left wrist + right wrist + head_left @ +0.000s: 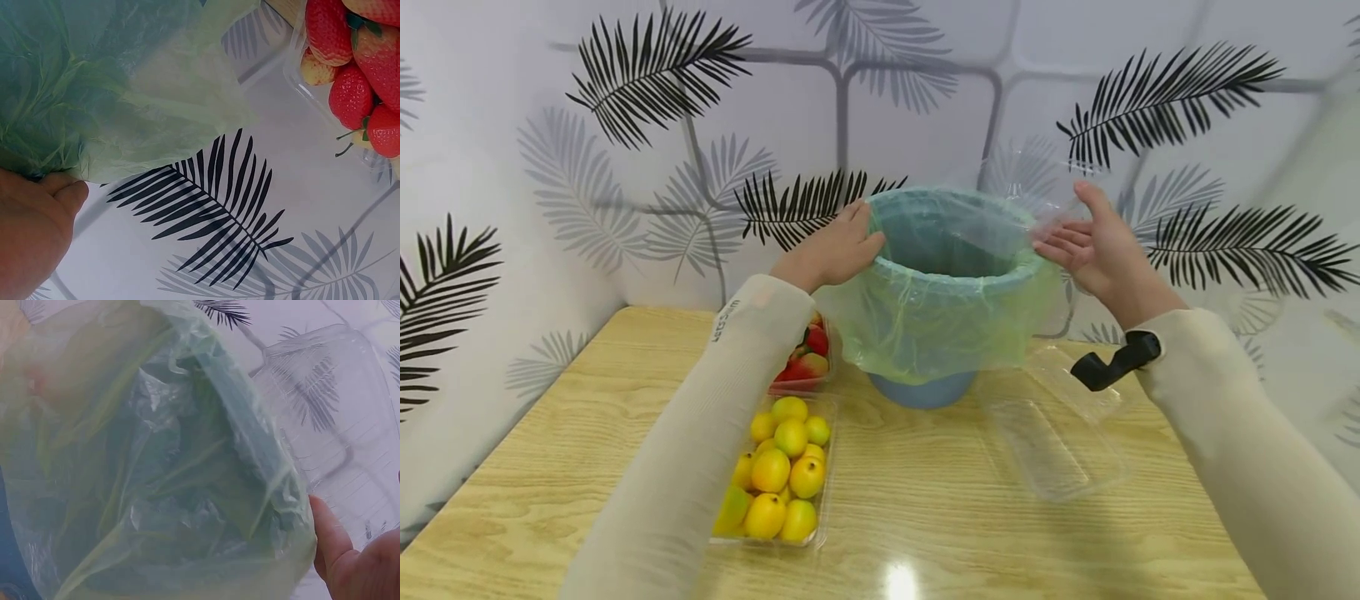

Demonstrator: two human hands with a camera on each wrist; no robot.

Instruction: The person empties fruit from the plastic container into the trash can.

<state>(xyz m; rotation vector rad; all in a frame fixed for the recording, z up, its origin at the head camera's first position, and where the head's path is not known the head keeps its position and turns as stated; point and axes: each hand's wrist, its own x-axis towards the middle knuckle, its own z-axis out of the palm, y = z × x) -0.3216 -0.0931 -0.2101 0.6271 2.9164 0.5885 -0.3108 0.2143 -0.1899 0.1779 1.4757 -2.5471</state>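
A blue trash can (921,392) stands on the table with a thin pale-green plastic bag (925,329) folded down over its rim. At the rim's left side my left hand (835,250) pinches the bag, thumb toward the inside. In the left wrist view, the left hand (37,231) is at the bag's edge. My right hand (1093,250) touches the bag at the rim's right side, fingers extended and thumb raised apart from them. Loose clear film (1022,187) rises near that thumb. In the right wrist view, the right hand (359,556) is beside the bag (156,487).
A clear tray of yellow fruit (790,475) lies front left, partly behind my left sleeve. Behind it sits a box of strawberries (808,367). Clear plastic containers (1052,450) lie right of the can on the wooden table (910,517). A leaf-patterned wall covering (917,108) stands behind.
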